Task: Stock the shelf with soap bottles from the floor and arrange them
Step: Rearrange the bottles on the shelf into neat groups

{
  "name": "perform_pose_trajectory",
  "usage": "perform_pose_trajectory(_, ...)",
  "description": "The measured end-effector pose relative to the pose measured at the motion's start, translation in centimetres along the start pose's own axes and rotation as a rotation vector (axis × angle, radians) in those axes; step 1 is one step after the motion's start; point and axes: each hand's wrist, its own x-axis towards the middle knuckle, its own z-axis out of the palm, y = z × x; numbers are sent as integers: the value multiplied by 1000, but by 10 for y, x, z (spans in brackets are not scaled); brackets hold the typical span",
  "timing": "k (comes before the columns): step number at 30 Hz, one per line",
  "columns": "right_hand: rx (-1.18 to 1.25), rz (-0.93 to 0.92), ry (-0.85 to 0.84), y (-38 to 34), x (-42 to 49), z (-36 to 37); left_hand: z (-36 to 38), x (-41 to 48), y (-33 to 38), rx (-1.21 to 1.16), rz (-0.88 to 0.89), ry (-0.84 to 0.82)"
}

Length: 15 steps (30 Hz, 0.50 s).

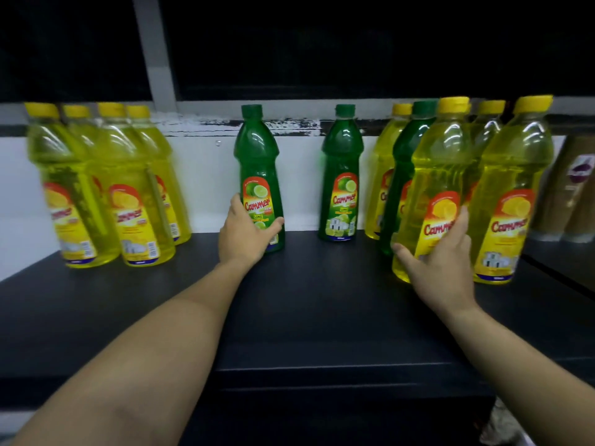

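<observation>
On the black shelf (306,300), my left hand (243,235) grips the base of an upright green soap bottle (257,156) near the middle. My right hand (441,255) grips a tilted yellow soap bottle (441,162) at the front right, thumb on its left side and fingers over the label. A second green bottle (341,175) stands alone at the back centre. A third green bottle (409,156) is partly hidden behind the held yellow one.
Several yellow bottles (106,175) are grouped at the left of the shelf. More yellow bottles (512,175) crowd the right. Brown bottles (576,188) stand at the far right, blurred. A white wall backs the shelf, and bare black surface lies in front.
</observation>
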Motion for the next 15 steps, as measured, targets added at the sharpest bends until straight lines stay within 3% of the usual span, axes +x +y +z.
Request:
perform_pose_trajectory(4, -6, 3, -5, -3, -2, -2, -21, 2, -22, -67, -38, 4)
perform_pose_trajectory(15, -11, -38, -7, -1, -4, 0, -22, 14, -25, 27, -129, 117)
